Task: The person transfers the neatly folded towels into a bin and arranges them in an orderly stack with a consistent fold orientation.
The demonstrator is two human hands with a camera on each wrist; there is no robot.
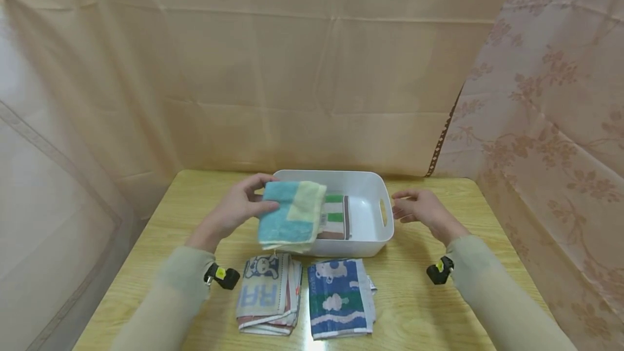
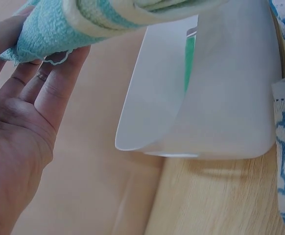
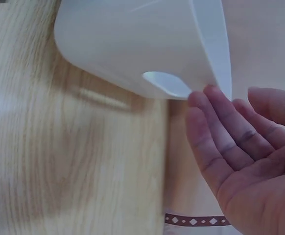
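A folded turquoise and pale yellow towel [image 1: 287, 213] is pinched at its left edge between the thumb and fingers of my left hand [image 1: 239, 205]. It hangs over the left part of a white plastic bin [image 1: 368, 248]. In the left wrist view the same towel [image 2: 49, 34] shows its folded layers above the bin wall [image 2: 230, 98]. Inside the bin lies a green, white and brown striped towel [image 1: 335, 215], partly hidden by the held one. My right hand [image 1: 421, 210] is beside the bin's right handle slot, its fingers loosely bent and holding nothing; whether the fingertips touch the rim is unclear.
In front of the bin sit a folded grey towel with a skull pattern [image 1: 263, 297] and a folded blue and green towel with animal figures [image 1: 338, 299]. All stand on a wooden table [image 1: 414, 307]. Curtains [image 1: 312, 69] hang behind and at the sides.
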